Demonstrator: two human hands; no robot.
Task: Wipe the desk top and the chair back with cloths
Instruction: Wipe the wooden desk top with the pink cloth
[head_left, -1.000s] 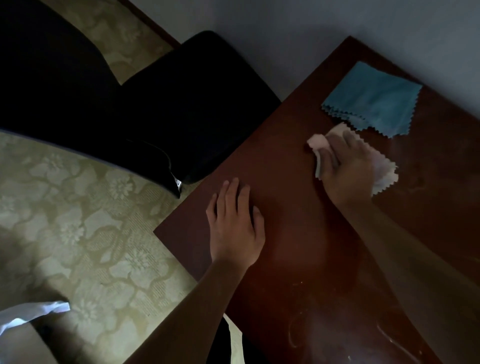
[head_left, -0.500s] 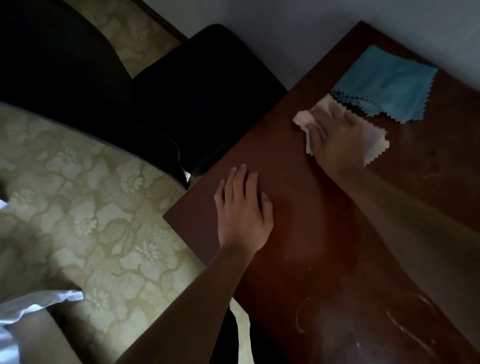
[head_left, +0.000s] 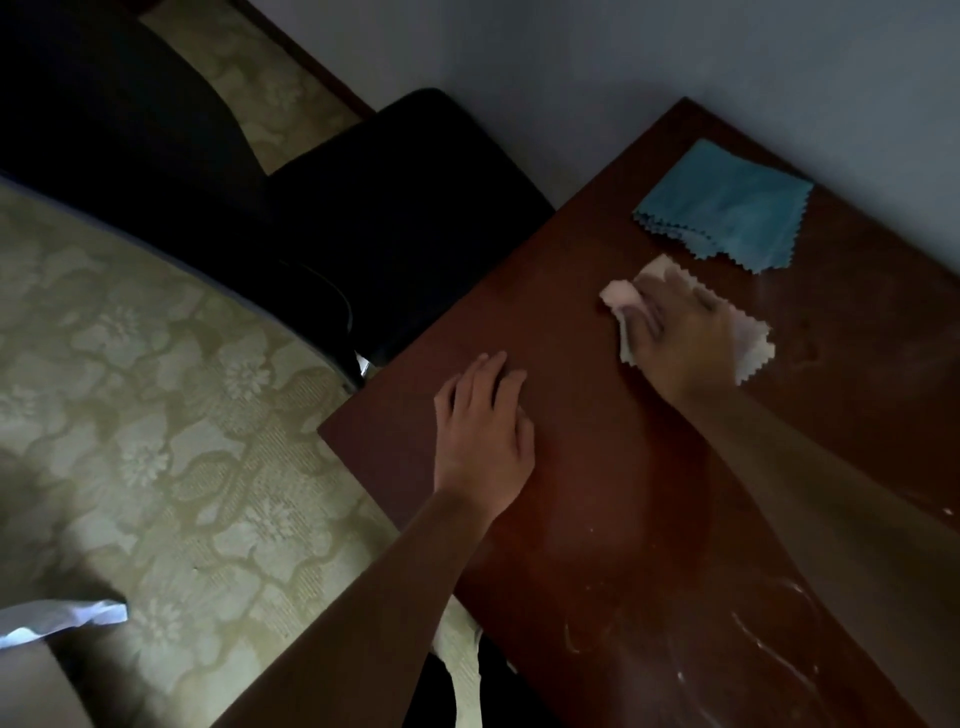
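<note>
A dark reddish-brown desk top (head_left: 597, 519) fills the right half of the head view. My right hand (head_left: 680, 338) presses a pale pink cloth (head_left: 753, 348) flat on the desk, fingers spread over it. Just beyond it, near the wall, lies a folded blue cloth (head_left: 727, 208) with zigzag edges, a small gap from the pink one. My left hand (head_left: 483, 436) rests palm down on the desk near its left edge, holding nothing. A black chair (head_left: 395, 223) stands beside the desk's left edge; its back (head_left: 104, 130) is at the upper left.
A grey wall (head_left: 623, 62) runs behind the desk and chair. Patterned beige floor (head_left: 156, 415) lies on the left. Pale smears (head_left: 769, 639) mark the desk near me. Something white (head_left: 57, 618) shows at the lower left edge.
My right hand has slid the pink cloth back toward me and to the right, away from the blue cloth. My left hand has stayed flat on the desk.
</note>
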